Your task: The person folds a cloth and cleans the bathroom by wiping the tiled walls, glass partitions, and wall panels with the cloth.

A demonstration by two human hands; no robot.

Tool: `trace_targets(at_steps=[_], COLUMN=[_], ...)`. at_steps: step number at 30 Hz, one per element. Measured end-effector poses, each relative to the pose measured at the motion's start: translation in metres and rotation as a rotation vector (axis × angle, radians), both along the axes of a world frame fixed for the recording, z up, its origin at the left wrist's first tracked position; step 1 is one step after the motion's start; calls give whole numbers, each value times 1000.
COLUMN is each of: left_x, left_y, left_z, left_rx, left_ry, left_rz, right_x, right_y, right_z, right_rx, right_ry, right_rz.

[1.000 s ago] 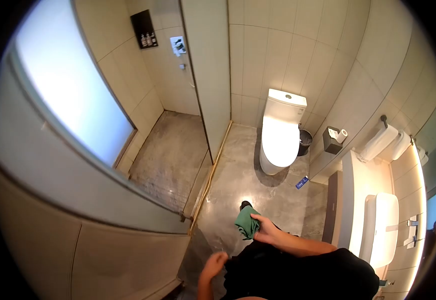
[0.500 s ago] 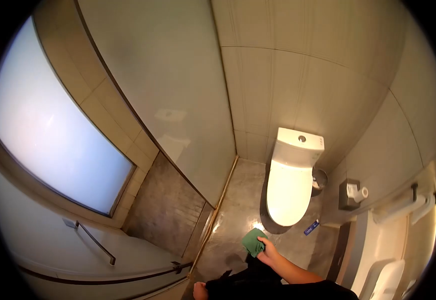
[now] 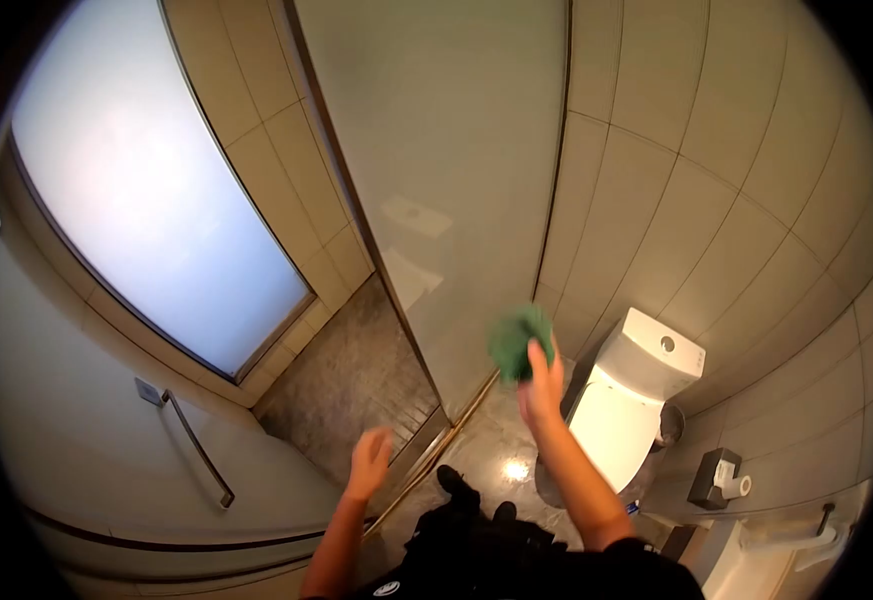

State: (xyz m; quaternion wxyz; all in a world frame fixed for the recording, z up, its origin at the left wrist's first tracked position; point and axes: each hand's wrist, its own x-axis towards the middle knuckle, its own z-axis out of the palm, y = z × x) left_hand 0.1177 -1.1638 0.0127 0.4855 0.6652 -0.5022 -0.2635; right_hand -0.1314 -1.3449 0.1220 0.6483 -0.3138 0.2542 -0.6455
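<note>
My right hand (image 3: pixel 544 385) is closed around a bunched green cloth (image 3: pixel 519 343), thumb over its near side. It holds the cloth up in front of the frosted glass panel (image 3: pixel 476 180); whether they touch I cannot tell. My left hand (image 3: pixel 370 462) is raised at the lower middle, nearest to the metal edge of the panel and the shower opening. Its fingers look curled in and slightly blurred, with nothing visible in them.
A white toilet (image 3: pixel 616 425) with its lid down stands on the right, a small bin (image 3: pixel 669 425) beside it. A paper holder (image 3: pixel 716 480) hangs on the right wall. At left are a glass door with a metal handle (image 3: pixel 196 450) and a bright frosted window (image 3: pixel 156 190).
My right hand has lifted the green cloth up from low near the floor toward the glass panel. My left hand has risen into view. The camera view has turned left.
</note>
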Motion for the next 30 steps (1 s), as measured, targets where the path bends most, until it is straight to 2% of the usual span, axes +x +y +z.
trace_targets(at_steps=[3, 5, 7, 8, 10, 15, 19, 21, 25, 29, 30], left_x=[8, -1, 0, 3, 3, 10, 8, 11, 12, 6, 1], left_y=[-91, -141, -177, -187, -203, -216, -225, -227, -229, -234, -234], left_z=[72, 137, 177, 190, 208, 215, 202, 197, 188, 180, 179], left_rx=[-203, -414, -571, -574, -738, -707, -765, -790, -770, -789, -796], left_ry=[-40, 72, 97, 105, 123, 134, 192, -39, -229, -236, -145], left_rz=[96, 108, 80, 55, -12, -120, -69, 4, 63, 168, 173], right_x=[75, 124, 148, 162, 176, 172, 175, 172, 165, 151, 147], right_y=[-51, -98, -120, -123, -122, -128, -140, -147, -165, -203, -214], right_z=[79, 94, 124, 124, 119, 107, 105, 106, 107, 114, 116], right_rx=[-370, -667, -1141, -1188, -1244, -1278, -1315, -1340, -1341, -1347, -1352], right_ry=[210, 204, 590, 613, 564, 652, 649, 634, 598, 568, 567], right_rz=[-311, -421, -681, -639, -554, -563, -644, -603, -574, -548, -571])
